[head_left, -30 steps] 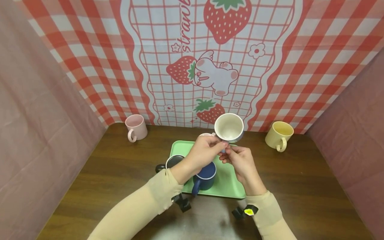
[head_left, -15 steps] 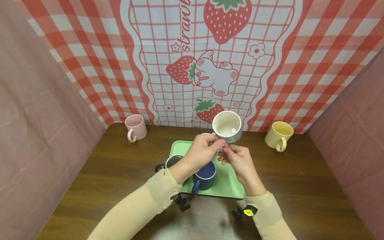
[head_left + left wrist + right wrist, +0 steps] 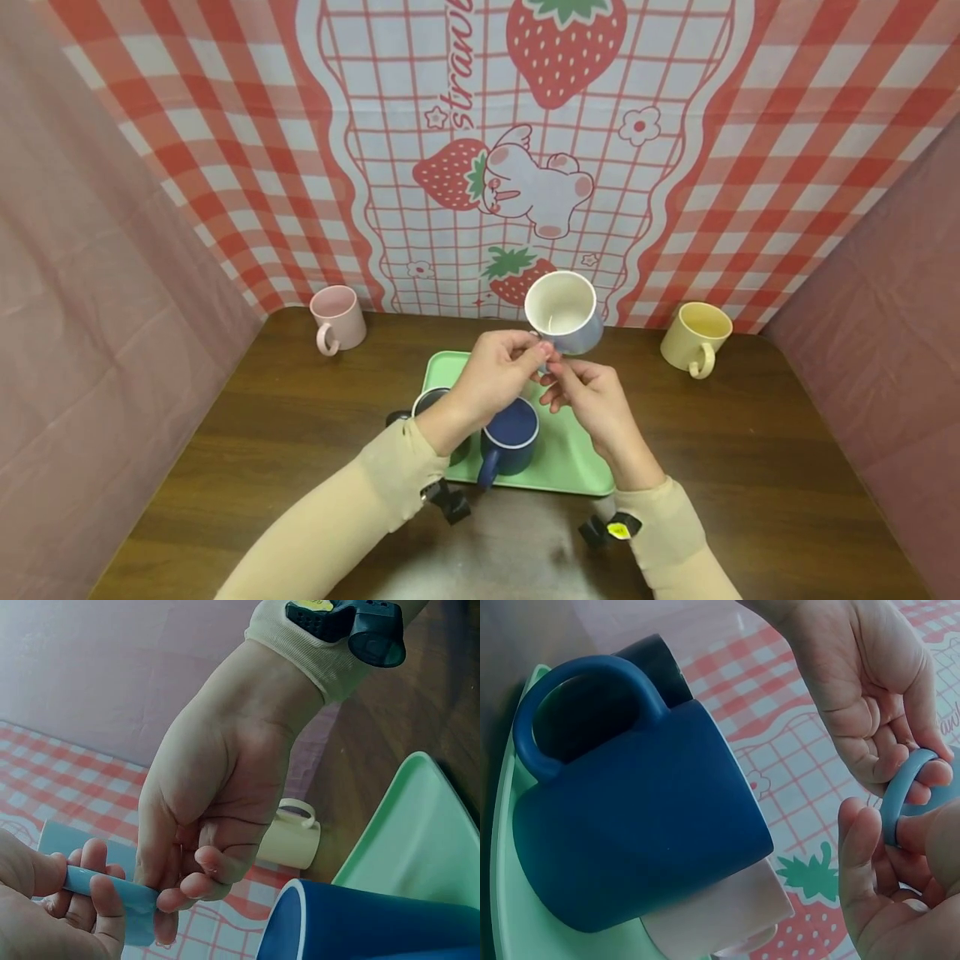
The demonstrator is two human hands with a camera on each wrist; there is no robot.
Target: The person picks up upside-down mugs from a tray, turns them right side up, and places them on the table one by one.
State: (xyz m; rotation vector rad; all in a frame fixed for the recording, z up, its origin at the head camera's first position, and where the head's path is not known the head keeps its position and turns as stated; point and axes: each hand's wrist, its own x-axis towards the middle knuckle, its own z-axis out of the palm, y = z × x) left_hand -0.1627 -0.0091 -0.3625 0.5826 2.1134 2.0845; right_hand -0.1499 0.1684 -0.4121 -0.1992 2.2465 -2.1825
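A light blue mug with a white inside is held above the tray's far edge, its opening tilted toward the head camera. My left hand pinches its handle between thumb and fingers. From the other side my right hand pinches the same handle, close to the left fingertips. Below the hands a navy mug stands on a green tray. Left of it is a black mug, partly covered by my left wrist. A pale mug beside the navy one shows in the right wrist view.
A pink mug stands at the table's back left, and a yellow mug at the back right. Behind the wooden table hangs a checked strawberry cloth. Pink curtains close both sides.
The light blue mug has shifted slightly left and up, turning so more of its outer side shows. Both hands moved a little with it, keeping hold of the handle.
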